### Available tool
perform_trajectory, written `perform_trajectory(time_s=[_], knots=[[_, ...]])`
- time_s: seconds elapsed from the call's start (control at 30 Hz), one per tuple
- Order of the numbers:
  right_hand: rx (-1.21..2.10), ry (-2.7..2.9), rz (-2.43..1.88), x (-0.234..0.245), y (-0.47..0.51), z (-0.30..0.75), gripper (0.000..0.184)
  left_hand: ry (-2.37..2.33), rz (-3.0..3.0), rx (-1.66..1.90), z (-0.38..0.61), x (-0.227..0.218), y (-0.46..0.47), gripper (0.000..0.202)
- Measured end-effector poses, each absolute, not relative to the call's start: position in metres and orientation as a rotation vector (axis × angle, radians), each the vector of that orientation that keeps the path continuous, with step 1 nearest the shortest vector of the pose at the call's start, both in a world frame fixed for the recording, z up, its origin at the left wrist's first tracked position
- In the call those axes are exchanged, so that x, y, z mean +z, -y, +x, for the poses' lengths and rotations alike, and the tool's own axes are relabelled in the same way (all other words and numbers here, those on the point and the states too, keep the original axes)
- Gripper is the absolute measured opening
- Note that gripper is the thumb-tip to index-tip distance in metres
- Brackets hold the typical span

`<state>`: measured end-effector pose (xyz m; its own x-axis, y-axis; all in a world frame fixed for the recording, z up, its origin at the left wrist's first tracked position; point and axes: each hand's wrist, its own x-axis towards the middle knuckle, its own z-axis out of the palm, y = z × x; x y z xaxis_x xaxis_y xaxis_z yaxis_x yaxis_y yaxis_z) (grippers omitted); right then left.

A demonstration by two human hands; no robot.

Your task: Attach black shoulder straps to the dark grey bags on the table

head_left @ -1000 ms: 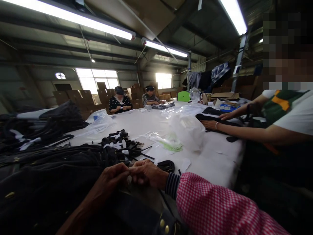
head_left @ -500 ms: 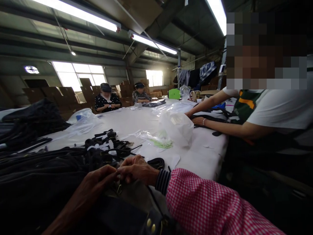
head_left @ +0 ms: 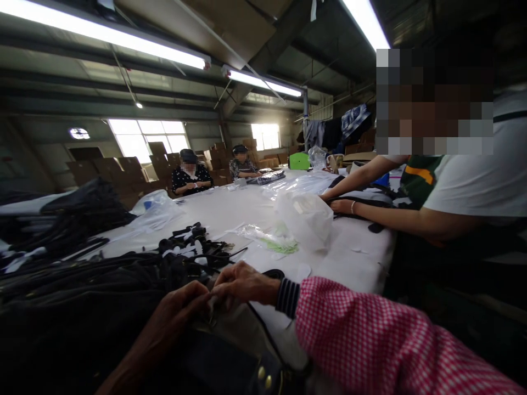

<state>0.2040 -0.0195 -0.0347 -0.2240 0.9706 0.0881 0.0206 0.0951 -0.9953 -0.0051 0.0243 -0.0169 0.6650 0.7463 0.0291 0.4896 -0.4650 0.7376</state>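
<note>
A dark bag (head_left: 230, 351) with brass rivets and a grey-brown panel lies close in front of me. My left hand (head_left: 179, 310) is closed in a pinch at the bag's upper edge. Fingertip to fingertip with it, my right hand (head_left: 247, 285) also pinches there. What lies between the fingers is too small and hidden to name. Just below them hangs a small metal clasp (head_left: 212, 317) at the bag. Beyond my hands is a heap of black straps (head_left: 193, 241) with white tags and metal fittings.
Dark bags or fabric are piled at the left (head_left: 94, 203). Clear plastic bags (head_left: 304, 219) and a green-printed packet (head_left: 280, 241) rest on the white table (head_left: 230, 203). A co-worker's hands (head_left: 341, 206) handle black material at the right. Two people sit across the table, before stacked cartons (head_left: 123, 170).
The camera view has shifted, so the scene sits further right and slightly lower. Both my hands stay pinched together at the bag, with the fingers slightly rearranged.
</note>
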Motion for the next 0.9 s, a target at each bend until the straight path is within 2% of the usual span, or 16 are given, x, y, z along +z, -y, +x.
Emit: perform_trajectory(time_s=[0.17,0.27,0.37,0.5,0.7,0.9], knots=[[0.787,2.062,-1.39,0.015,0.058,0.295,0.01,-0.927,2.173,0.511,-0.003,-0.018,-0.026,0.045],[0.522,2.274,-1.771,0.009,0.09,0.332,0.023,-0.9,2.195,0.509,-0.003,-0.02,-0.029,0.044],[0.402,2.371,-1.914,-0.012,0.116,0.344,0.035,-0.894,2.223,0.496,-0.003,-0.023,-0.033,0.046],[0.392,2.229,-2.034,-0.024,0.131,0.347,0.024,-0.897,2.252,0.471,-0.005,-0.025,-0.038,0.05],[0.687,1.847,-1.952,-0.035,0.151,0.373,0.014,-0.924,2.244,0.447,-0.008,-0.026,-0.039,0.054],[0.393,1.455,-2.007,-0.039,0.176,0.448,0.006,-0.944,2.189,0.419,-0.007,-0.022,-0.038,0.056]])
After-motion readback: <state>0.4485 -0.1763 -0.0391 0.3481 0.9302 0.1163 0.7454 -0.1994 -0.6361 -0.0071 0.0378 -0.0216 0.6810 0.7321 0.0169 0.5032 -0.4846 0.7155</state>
